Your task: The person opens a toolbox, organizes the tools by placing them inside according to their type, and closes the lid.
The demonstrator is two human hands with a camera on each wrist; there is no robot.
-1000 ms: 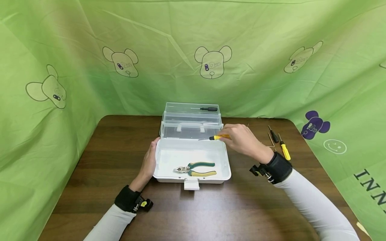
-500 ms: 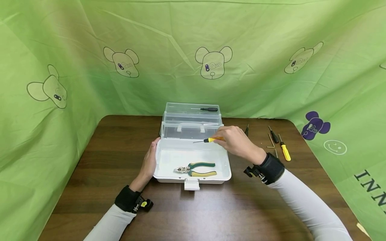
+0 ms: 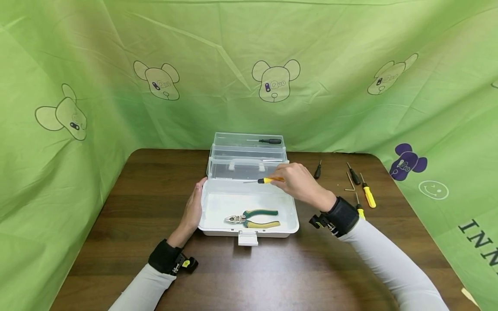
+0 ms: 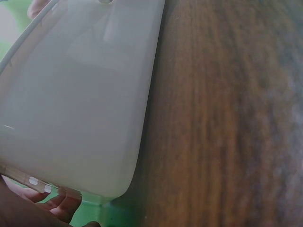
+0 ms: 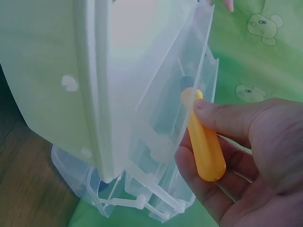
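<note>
In the head view, my right hand [image 3: 298,181] grips the yellow handle of a screwdriver [image 3: 266,180], whose thin shaft points left above the back of the toolbox. The right wrist view shows thumb and fingers round its handle [image 5: 207,146], beside the box's clear trays. My left hand [image 3: 192,209] lies along the left outer wall of the white toolbox [image 3: 210,196], fingers toward the back corner; the left wrist view shows them only in part. Pliers [image 3: 253,218] with green and yellow handles lie inside the box.
Clear stepped trays [image 3: 233,149] rise behind the box, with a black screwdriver [image 3: 270,141] in the top one. On the table's right lie two black screwdrivers [image 3: 353,175], two yellow ones [image 3: 368,196] and a hex key [image 3: 351,181]. A white latch [image 3: 247,238] hangs at the front.
My right hand has moved left with the screwdriver over the box, uncovering a black screwdriver and a yellow one on the table. The left hand and the box have stayed put.
</note>
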